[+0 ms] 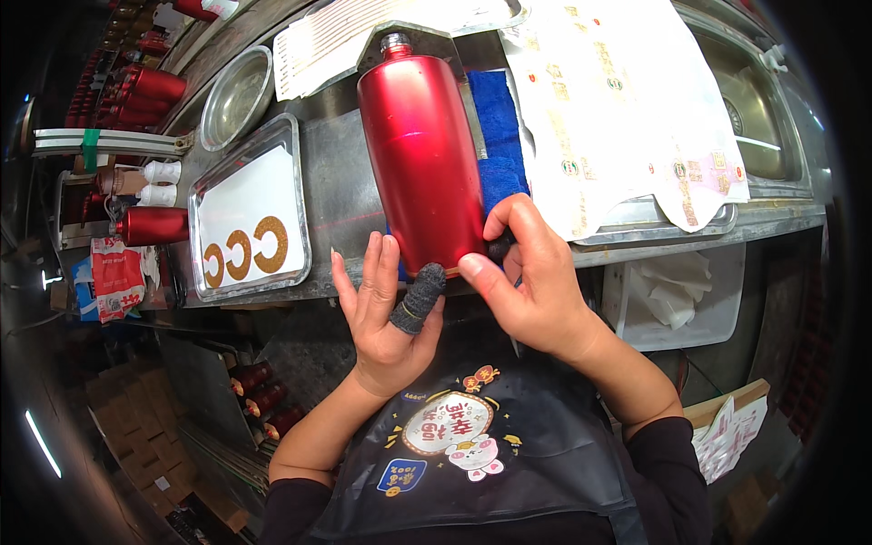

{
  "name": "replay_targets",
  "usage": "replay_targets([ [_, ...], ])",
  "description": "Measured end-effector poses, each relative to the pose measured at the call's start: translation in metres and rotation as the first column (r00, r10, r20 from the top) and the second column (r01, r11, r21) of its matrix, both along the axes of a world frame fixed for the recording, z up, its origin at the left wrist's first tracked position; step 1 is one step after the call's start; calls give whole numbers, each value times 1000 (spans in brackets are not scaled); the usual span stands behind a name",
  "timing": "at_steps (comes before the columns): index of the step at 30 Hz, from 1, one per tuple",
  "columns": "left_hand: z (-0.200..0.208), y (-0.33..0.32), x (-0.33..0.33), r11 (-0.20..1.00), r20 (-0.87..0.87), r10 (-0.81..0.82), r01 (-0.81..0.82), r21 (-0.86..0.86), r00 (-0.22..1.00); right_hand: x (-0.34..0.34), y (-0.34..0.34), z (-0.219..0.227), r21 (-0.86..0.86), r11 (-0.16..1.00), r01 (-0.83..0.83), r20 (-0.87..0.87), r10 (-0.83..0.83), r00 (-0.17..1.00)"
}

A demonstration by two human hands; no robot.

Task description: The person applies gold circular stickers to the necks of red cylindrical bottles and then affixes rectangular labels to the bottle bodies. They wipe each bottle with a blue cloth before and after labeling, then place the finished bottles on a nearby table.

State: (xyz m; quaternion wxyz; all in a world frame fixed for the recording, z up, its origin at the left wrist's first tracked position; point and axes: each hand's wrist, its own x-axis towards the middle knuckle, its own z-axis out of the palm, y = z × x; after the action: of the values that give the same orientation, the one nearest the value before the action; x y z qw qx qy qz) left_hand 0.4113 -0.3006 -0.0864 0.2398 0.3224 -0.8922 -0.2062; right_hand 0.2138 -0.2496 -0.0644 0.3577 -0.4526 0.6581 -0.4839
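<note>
A large glossy red bottle (422,154) lies on the metal bench with its neck pointing away from me and its base toward me. At the base's right corner, my right hand (536,282) is closed, with the thumb pressed to the bottle and the index finger bent along its side. Something dark shows among that hand's fingers, too hidden to name. My left hand (386,309) is open at the base's left side, fingers stretched and apart. A dark grey finger cot (421,298) covers one of its fingers and meets the bottle's base.
Blue cloth (500,136) lies beside and partly under the bottle. To the left, a metal tray (302,222) carries a white sheet with gold C-shaped pieces, near a round metal bowl (263,77). Printed white paper (627,109) covers the right side, before a sink (758,100).
</note>
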Motion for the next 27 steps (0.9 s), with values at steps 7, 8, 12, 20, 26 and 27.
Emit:
replay_targets([
  [7, 1, -2, 0, 999, 7, -8, 8, -42, 1000, 2, -2, -1, -24, 1000, 3, -74, -5, 997],
  [8, 0, -2, 0, 999, 10, -8, 9, -42, 1000, 1, -2, -1, -30, 1000, 6, -60, -8, 998],
  [12, -1, -2, 2, 1000, 17, -6, 6, -27, 1000, -1, -2, 2, -17, 1000, 4, 22, -4, 1000],
  [20, 5, -4, -4, 928, -238, 122, -25, 373, 963, -1, -2, 7, 116, 993, 0, 92, -10, 996],
  [26, 13, -8, -28, 592, -416, 403, 114, 798, 815, -7, -4, 7, 111, 993, -40, 128, 26, 991],
  [27, 14, -9, -29, 590, -426, 412, 120, 798, 806, -7, -5, 7, 133, 989, -58, 135, 40, 990],
])
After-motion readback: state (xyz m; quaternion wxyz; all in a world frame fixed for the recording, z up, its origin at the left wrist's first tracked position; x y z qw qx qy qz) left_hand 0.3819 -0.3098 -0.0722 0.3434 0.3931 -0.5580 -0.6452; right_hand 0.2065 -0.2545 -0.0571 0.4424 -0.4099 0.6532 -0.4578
